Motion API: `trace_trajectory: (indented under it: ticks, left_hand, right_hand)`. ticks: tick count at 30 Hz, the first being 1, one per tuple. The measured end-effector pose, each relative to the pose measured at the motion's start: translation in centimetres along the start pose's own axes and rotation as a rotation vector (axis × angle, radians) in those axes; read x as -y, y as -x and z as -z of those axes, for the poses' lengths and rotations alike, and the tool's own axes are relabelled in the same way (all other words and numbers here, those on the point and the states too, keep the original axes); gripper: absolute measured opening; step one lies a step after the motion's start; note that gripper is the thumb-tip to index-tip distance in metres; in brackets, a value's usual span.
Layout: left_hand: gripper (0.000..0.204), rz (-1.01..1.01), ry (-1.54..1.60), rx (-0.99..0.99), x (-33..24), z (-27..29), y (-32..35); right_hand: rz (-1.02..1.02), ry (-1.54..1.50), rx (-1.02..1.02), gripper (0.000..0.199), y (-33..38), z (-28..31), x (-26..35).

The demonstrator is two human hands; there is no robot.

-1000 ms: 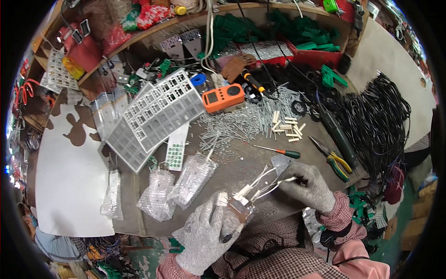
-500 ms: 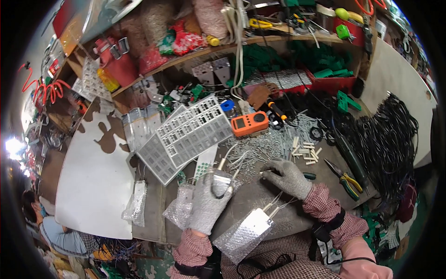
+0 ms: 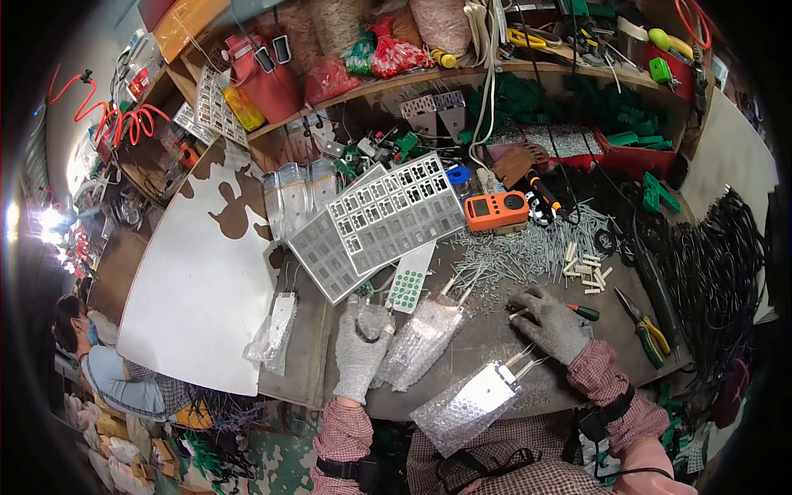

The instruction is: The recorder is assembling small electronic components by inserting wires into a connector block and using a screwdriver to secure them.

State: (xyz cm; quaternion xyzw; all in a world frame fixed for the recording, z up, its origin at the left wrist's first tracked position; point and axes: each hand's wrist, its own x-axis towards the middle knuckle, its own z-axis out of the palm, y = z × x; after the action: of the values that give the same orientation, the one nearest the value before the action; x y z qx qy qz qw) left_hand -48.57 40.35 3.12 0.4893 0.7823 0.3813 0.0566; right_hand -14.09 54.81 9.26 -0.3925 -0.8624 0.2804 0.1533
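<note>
My left hand [image 3: 361, 351], in a grey glove, is curled palm down on the bench, its fingers bent over something hidden beneath them. Just right of it lies a bubble-wrapped metal unit [image 3: 425, 340] with two white-sleeved leads. A second bubble-wrapped unit [image 3: 474, 400] rests at the bench's near edge, its leads pointing toward my right hand [image 3: 549, 323]. That gloved hand has thumb and fingers bent toward each other, with a small pale bit at the tips that I cannot make out. A third wrapped unit [image 3: 276, 330] lies farther left.
White moulded trays [image 3: 396, 214] lie behind my left hand. An orange handheld meter [image 3: 497, 211], loose screws [image 3: 528, 256] and short white sleeves [image 3: 586, 272] are farther back. Pliers [image 3: 643, 330] and black cables [image 3: 718, 256] lie right. A person [image 3: 115, 363] sits at lower left.
My left hand has let go of the wrapped unit, which now lies to its right, and has moved over the bag beside it. My right hand stays above the bench. The whole view has shifted.
</note>
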Motion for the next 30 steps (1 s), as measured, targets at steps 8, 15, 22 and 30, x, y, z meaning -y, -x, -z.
trace_trajectory:
  ticks: [8,15,22,30]
  left_hand:
    - [0.077,-0.443,-0.108,0.083,-16.1,2.7,4.1]
    - [0.069,-0.576,-0.26,0.564,-17.6,-1.8,9.3]
    - [0.07,-0.347,-0.137,0.668,-17.3,-1.4,8.6]
    - [0.038,-0.474,-0.135,0.602,-21.4,-2.5,4.9]
  right_hand:
    - [0.147,-0.632,0.171,0.037,3.1,0.1,3.0]
    - [0.094,-0.322,0.072,0.037,1.6,-2.1,-0.8]
    - [-0.013,-0.206,-0.138,0.028,-1.6,2.7,-5.9]
    - [0.175,0.142,0.175,0.031,-2.8,-0.9,-5.9]
